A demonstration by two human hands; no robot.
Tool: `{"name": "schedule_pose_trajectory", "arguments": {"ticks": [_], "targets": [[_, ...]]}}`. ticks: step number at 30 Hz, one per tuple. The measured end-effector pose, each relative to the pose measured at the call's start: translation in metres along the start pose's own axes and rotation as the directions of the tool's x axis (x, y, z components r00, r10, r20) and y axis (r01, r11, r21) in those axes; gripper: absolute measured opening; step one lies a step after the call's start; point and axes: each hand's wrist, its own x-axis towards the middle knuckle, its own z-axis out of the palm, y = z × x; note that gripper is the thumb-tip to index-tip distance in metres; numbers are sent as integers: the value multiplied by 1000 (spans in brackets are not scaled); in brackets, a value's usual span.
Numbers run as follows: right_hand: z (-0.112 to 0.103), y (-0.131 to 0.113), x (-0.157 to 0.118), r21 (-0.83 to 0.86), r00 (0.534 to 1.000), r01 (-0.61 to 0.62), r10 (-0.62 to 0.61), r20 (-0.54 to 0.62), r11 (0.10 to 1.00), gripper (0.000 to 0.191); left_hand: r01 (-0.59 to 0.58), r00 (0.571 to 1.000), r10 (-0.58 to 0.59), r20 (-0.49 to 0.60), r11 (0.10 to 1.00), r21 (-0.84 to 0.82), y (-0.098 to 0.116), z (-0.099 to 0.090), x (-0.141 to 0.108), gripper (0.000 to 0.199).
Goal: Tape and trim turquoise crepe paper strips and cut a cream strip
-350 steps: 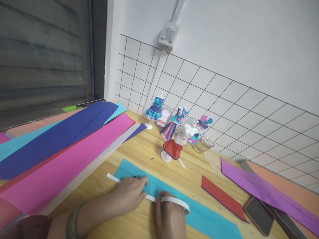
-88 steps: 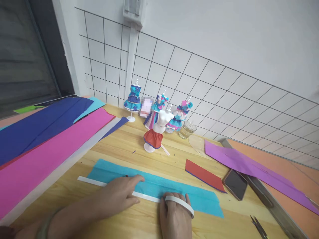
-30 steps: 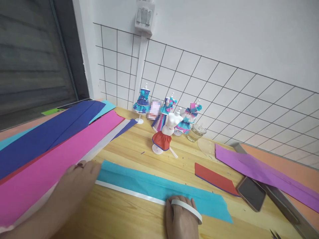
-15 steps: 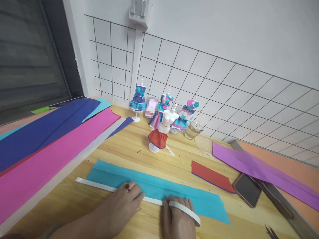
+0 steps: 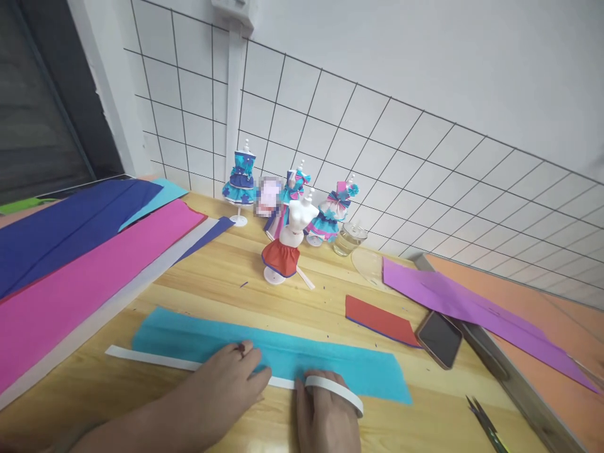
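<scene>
A turquoise sheet (image 5: pixel 340 363) lies flat on the wooden table, with a white strip (image 5: pixel 151 357) along its near edge. My left hand (image 5: pixel 231 390) rests on the strip and the sheet's near edge, its fingers curled together; what sits under the fingertips is hidden. To its right, my right hand (image 5: pixel 328 409) is closed at the strip, whose free end loops up over the backs of the fingers. Beyond the sheet stands a small white mannequin (image 5: pixel 302 217) in a red skirt (image 5: pixel 282 258).
Three dressed mannequins, one at the left (image 5: pixel 243 176), and a glass (image 5: pixel 349 239) stand behind. Pink fabric (image 5: pixel 104 270) lies left. Toward the right are a red piece (image 5: pixel 380 318), a phone (image 5: pixel 440 340), purple sheets (image 5: pixel 448 296) and scissors (image 5: pixel 484 418).
The view has shifted, so most things appear further left and more of the scissors shows. Both hands remain at the strip in nearly the same pose.
</scene>
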Motion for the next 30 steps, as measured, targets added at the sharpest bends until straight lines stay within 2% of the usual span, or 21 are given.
{"name": "schedule_pose_trajectory", "arguments": {"ticks": [3,6,8,13,18,22,25,30], "targets": [[-3,-3,2,-33,1000,4,-3,14,999,26,-65,998,66,2,994,-90,4,-7,20,6],[-5,-6,4,-53,1000,18,-18,5,998,27,-139,989,122,-85,963,-231,6,-6,37,5],[-5,-6,5,-60,1000,24,-24,-4,998,28,-159,983,126,-132,945,-286,6,-1,43,14],[0,-2,-1,-30,999,26,-27,-33,999,24,-171,979,142,-143,963,-209,1,16,41,48],[12,10,-14,-27,988,28,-31,-153,999,34,-187,974,161,-158,968,-170,-2,18,39,50],[19,13,-27,30,983,14,-8,-185,999,43,-222,967,195,-162,959,-175,-3,11,40,51],[22,9,-35,112,986,-45,62,-153,993,50,-226,966,196,-170,958,-180,-2,6,40,54],[22,4,-35,255,983,-156,175,-52,954,48,-214,966,182,-183,961,-176,0,6,42,52]]}}
